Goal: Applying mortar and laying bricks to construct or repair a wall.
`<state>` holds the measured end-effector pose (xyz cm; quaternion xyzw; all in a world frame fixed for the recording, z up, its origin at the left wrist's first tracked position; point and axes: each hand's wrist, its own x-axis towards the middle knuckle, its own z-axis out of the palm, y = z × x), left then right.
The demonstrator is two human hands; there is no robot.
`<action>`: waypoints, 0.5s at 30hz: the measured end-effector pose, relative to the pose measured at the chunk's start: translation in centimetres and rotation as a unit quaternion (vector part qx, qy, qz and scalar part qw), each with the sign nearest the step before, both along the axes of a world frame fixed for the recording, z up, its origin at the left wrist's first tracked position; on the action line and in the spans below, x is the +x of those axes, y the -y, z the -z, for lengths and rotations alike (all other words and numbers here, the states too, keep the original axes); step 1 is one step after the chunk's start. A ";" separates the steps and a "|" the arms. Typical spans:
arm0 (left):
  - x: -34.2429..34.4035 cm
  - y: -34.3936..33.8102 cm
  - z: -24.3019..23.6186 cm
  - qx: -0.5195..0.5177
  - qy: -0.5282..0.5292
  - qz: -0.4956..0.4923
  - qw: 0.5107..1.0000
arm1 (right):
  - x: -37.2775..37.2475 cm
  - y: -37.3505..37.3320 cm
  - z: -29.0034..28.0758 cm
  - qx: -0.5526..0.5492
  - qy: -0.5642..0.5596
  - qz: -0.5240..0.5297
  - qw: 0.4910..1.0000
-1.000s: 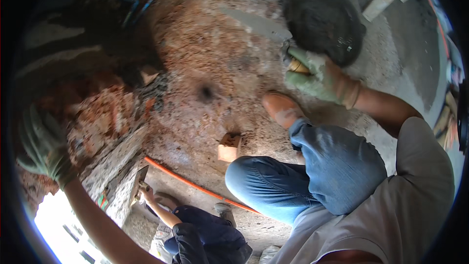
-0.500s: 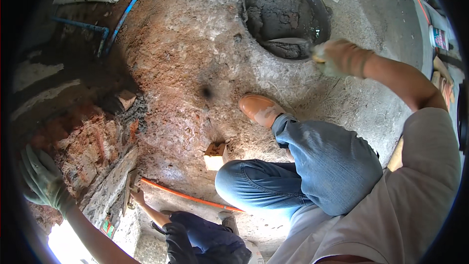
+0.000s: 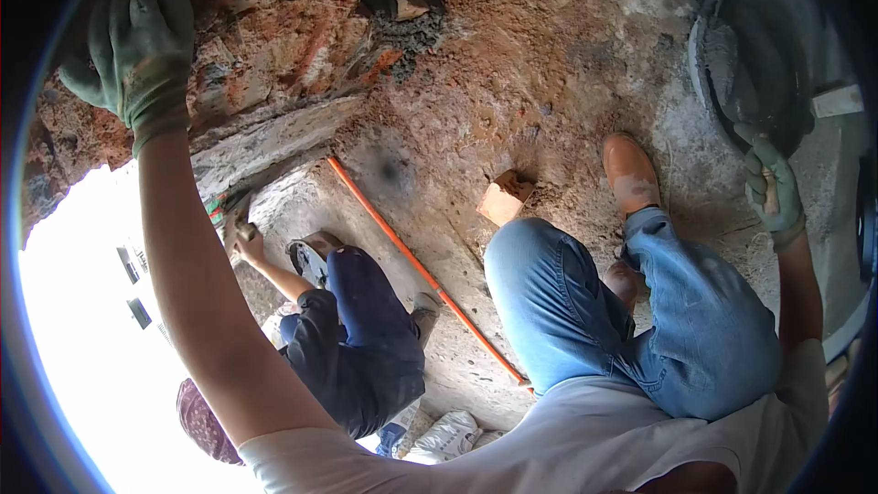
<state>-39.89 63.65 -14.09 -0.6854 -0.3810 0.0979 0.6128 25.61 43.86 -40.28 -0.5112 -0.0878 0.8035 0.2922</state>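
Observation:
My left hand [image 3: 137,50], in a pale green glove, reaches to the upper left. Its fingers are stretched out over the rough reddish wall [image 3: 274,37]; whether it presses on it I cannot tell. At the far right, my gloved right hand [image 3: 777,183] is closed round the wooden handle of a trowel [image 3: 771,194]. That hand is at the near edge of a round black basin [image 3: 702,64] of wet grey mortar [image 3: 750,64]. The trowel's blade is hard to tell from the mortar.
A co-worker in dark clothes [image 3: 366,338] crouches at the lower left, one hand on a tool [image 3: 240,220] by the wall. An orange pipe [image 3: 412,261] lies across the floor. A brick [image 3: 505,198] is near my knee, and a board [image 3: 837,102] beside the basin.
My view has swung left, so the basin now appears farther right and the wall nearer the top. My right hand stays by the basin; my left remains spread at the wall.

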 end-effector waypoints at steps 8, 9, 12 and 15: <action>0.3 0.1 -1.0 0.022 -0.046 -0.004 0.999 | -6.1 1.5 -3.5 0.086 0.251 0.069 0.962; 0.1 0.1 -1.3 0.027 -0.042 0.006 0.999 | -6.9 1.2 -3.9 0.087 0.255 0.080 0.960; 0.4 -0.4 0.3 0.031 -0.027 0.007 0.999 | -8.7 -0.3 -4.8 0.123 0.185 0.067 0.973; 1.2 -0.5 0.1 0.041 -0.005 0.005 0.999 | -12.7 -3.2 -5.8 0.164 0.097 0.068 0.979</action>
